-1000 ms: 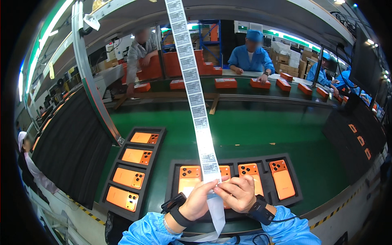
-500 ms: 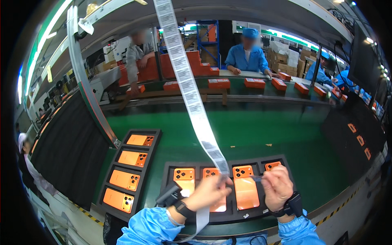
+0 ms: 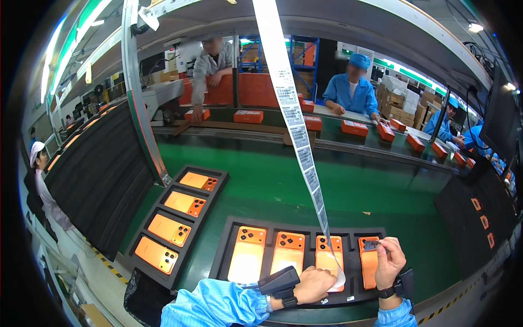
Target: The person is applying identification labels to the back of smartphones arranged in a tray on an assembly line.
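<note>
By the left hand [image 3: 313,284], closed low above the front tray, the lower end of a long label strip [image 3: 304,150] appears to be gripped, though the fingertips are hidden. From there the strip is stretched nearly straight, up and away, probably so that its labels lie flat. Its white end is curled just beside the knuckles, over the third phone [image 3: 328,259] from the left.

By the right hand [image 3: 389,261], a small grey label [image 3: 371,245] is pinched between thumb and fingertips, presumably by its edge to leave its face free. It is seen over the camera end of the rightmost phone [image 3: 369,272]; whether they touch cannot be told.

Beneath and left of the hands, all four orange phones are seated back up in a black foam tray [image 3: 222,256], each in its own recess, likely against sliding and scratching. Farther left, four more are held likewise in a second tray [image 3: 198,224] on the green desk [image 3: 348,180].
</note>
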Action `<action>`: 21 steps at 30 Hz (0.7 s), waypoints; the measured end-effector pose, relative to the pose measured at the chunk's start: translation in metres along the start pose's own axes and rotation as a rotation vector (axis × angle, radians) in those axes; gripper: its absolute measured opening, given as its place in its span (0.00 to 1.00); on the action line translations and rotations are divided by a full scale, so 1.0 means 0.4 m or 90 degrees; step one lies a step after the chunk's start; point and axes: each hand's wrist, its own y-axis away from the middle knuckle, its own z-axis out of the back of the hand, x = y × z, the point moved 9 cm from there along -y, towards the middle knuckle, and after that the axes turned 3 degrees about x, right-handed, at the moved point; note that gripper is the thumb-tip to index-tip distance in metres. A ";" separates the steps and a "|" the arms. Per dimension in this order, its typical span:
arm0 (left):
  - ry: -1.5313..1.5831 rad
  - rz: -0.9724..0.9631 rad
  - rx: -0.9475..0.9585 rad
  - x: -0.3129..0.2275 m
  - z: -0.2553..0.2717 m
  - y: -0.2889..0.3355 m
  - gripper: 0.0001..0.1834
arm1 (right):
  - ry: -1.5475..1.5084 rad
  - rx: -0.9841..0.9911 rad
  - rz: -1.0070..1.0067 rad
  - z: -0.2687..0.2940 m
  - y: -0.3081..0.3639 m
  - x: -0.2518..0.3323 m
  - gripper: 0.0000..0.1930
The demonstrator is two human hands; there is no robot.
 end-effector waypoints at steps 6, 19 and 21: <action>-0.024 -0.039 -0.036 -0.006 -0.018 -0.003 0.12 | -0.204 0.032 -0.202 -0.057 0.053 -0.141 0.05; -0.079 -0.091 -0.056 -0.010 -0.026 0.004 0.06 | -0.305 0.038 -0.374 -0.084 0.088 -0.232 0.05; -0.092 -0.089 -0.057 -0.015 -0.026 0.002 0.06 | -0.308 0.039 -0.376 -0.083 0.088 -0.237 0.05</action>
